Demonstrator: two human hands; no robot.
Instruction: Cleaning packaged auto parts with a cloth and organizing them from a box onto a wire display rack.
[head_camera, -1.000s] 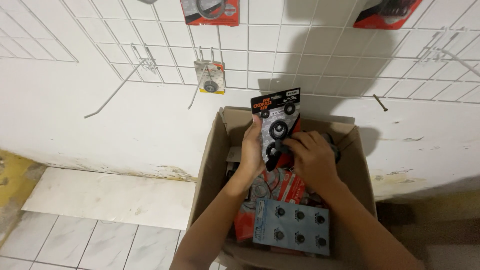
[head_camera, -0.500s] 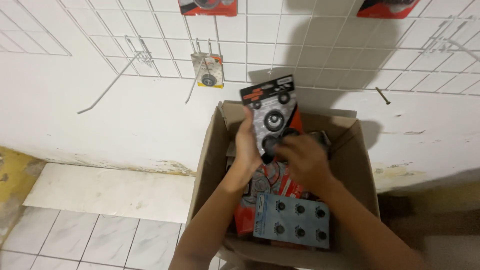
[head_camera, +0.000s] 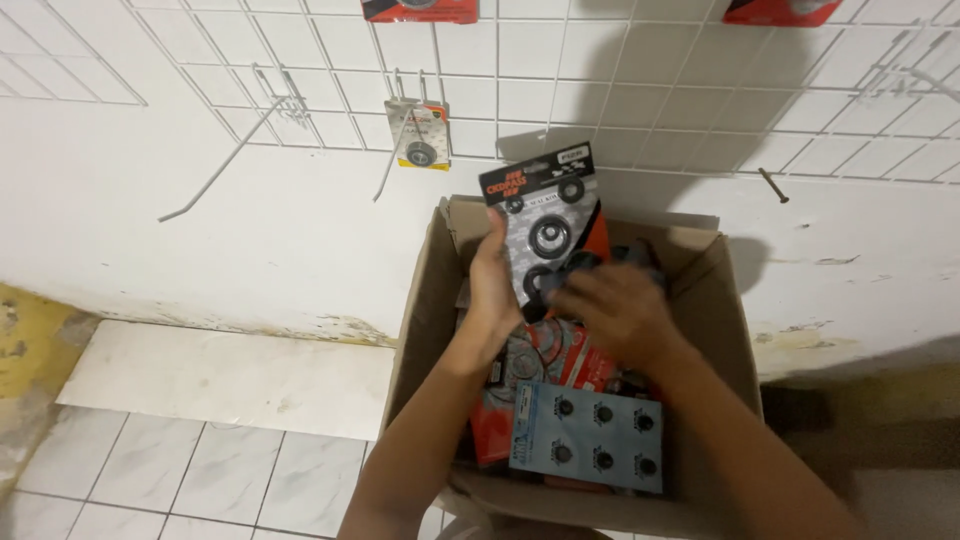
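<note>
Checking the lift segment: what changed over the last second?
The left hand has raised the black-and-red blister pack of black rubber seals up out of the brown cardboard box, toward the white wire grid on the wall. The right hand has come off the pack and hangs blurred just below. The grey card of small seals stayed put.

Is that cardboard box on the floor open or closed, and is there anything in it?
Open and well filled. The cardboard box has its flaps up, and carded packs lie stacked inside, with a blue-grey card of six small parts on top.
</note>
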